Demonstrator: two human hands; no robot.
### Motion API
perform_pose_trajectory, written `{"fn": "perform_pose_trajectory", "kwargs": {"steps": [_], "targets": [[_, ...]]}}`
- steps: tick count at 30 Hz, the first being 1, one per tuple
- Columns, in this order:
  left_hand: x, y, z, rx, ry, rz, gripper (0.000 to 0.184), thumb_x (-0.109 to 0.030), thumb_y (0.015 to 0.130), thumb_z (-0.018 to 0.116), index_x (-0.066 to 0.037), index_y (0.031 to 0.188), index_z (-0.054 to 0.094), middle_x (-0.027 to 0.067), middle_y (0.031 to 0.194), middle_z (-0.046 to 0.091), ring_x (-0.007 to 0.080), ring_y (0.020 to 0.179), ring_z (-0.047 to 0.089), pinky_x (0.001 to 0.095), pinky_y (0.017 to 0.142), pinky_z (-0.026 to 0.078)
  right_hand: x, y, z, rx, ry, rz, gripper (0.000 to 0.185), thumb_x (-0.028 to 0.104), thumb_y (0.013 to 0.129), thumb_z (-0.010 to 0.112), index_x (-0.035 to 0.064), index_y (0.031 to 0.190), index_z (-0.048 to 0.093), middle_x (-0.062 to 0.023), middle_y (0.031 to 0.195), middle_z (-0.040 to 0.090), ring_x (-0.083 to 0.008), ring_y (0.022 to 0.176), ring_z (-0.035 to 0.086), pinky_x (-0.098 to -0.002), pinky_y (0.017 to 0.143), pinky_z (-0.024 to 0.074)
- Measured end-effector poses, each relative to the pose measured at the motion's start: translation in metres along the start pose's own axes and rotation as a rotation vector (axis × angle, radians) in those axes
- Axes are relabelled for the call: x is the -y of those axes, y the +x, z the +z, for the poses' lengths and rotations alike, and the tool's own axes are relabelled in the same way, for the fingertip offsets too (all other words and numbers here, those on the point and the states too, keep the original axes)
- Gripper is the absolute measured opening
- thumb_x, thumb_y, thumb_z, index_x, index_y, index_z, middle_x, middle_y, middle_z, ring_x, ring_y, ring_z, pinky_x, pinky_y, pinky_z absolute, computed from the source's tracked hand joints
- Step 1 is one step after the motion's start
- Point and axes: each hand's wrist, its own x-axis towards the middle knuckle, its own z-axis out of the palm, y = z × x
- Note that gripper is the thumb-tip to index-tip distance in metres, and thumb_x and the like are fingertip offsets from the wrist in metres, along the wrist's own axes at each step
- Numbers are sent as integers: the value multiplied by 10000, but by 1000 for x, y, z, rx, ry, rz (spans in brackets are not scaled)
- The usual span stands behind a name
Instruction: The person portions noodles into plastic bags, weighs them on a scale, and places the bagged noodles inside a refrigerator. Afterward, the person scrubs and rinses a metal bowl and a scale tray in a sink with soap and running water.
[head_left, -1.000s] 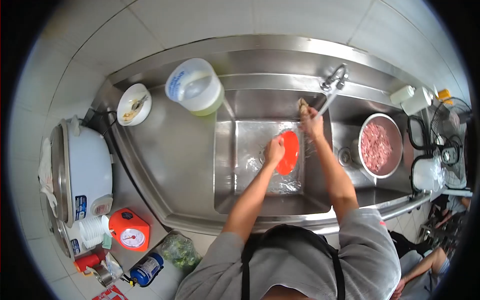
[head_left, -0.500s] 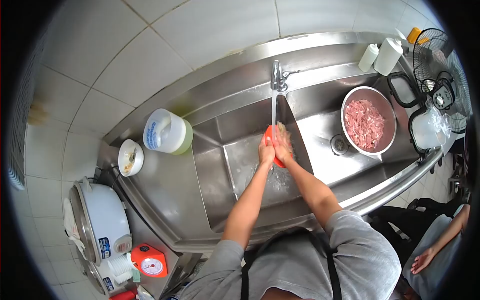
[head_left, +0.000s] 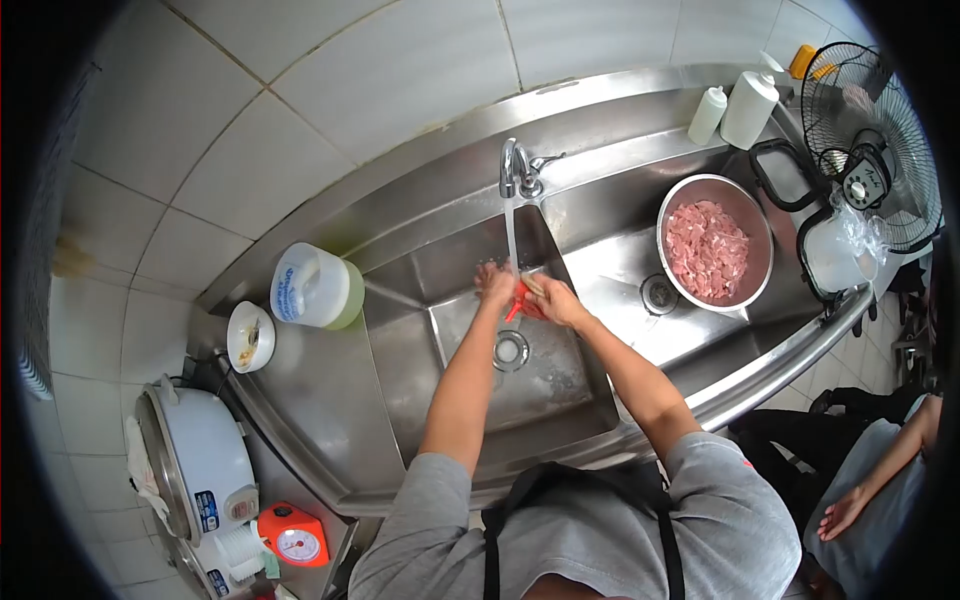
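Observation:
Under the running stream from the faucet (head_left: pixel 512 172), my left hand (head_left: pixel 494 284) has its fingers apart, beside a red item (head_left: pixel 528 302). My right hand (head_left: pixel 558 302) is closed round a small tan object (head_left: pixel 535 286) and lies against the red item, whose shape is partly hidden by the hands. Both hands are over the left sink basin (head_left: pixel 570 395), above and beside its drain (head_left: pixel 511 351). Water wets the basin floor.
A metal bowl (head_left: pixel 764 262) of cut raw meat stands in the right basin. Left are a plastic tub (head_left: pixel 312 288), white bowl (head_left: pixel 264 335), cooker (head_left: pixel 205 440) and red scale (head_left: pixel 305 530). Bottles (head_left: pixel 748 110) and a fan (head_left: pixel 900 150) are right; another person's hand (head_left: pixel 843 515) is lower right.
My hands first came together at the red item under the stream, then my left hand spread its fingers beside it. The view has turned, and the basin drain now shows.

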Motion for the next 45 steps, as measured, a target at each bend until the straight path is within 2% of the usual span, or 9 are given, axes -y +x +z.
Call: {"fn": "perform_pose_trajectory", "kwargs": {"steps": [7,14,17,22,27,30,34,39,45], "targets": [[41,-26,-65,524,-203,324,204,-223,875,527,-20,886,523,44,786,556,106,699,502,261,652,425,3,38,4,-341,-209,-75,259,291,830,547,36,874,572,-166,816,574,-344,746,528,-385,688,413],[11,-46,-46,90,-519,-18,165,-168,891,442,-23,940,506,90,782,558,157,747,516,331,681,421,-2,32,99,-647,-218,-196,303,242,827,467,32,1009,587,-193,1045,541,-341,1058,425,-424,922,290],[22,-48,-46,-26,-547,-52,170,-141,871,450,-14,970,503,109,826,580,174,761,535,345,670,430,-1,-7,91,-513,-223,-197,303,245,804,547,24,1008,593,-168,956,588,-300,939,519,-389,842,381],[-3,-50,-42,22,-394,267,184,-179,873,469,-25,959,523,91,800,601,150,735,553,300,636,448,-41,14,53,-564,671,587,323,295,775,623,5,917,620,-76,747,624,-180,629,570,-297,619,470],[-68,-58,-31,77,156,433,192,-179,821,509,-54,960,552,186,866,611,313,835,595,387,700,451,-76,22,42,-483,33,590,524,447,794,475,-30,967,605,-247,988,582,-335,956,573,-373,783,442],[-92,-67,-45,113,223,336,195,-161,814,497,-75,978,555,223,894,583,371,884,553,431,739,435,-126,38,56,-328,59,592,321,285,783,551,-4,911,612,-208,935,607,-284,886,595,-354,748,452],[-42,-32,-54,-146,-143,324,205,-164,847,454,-80,1010,545,207,909,593,361,864,573,422,736,448,-102,32,47,-230,309,581,62,90,825,535,32,845,524,-28,686,531,-136,635,524,-283,554,434],[-4,-36,-84,-111,-444,40,241,-170,883,458,8,1016,549,61,838,596,127,746,528,295,679,431,-89,14,59,-154,232,681,166,154,820,573,46,933,517,-45,773,561,-140,666,530,-302,549,436],[9,-49,-90,-98,-469,14,243,-172,887,454,11,1001,565,51,834,589,113,716,516,284,644,427,-109,7,78,-176,190,715,181,170,821,561,37,942,541,-60,767,571,-153,657,535,-315,558,436]]}}
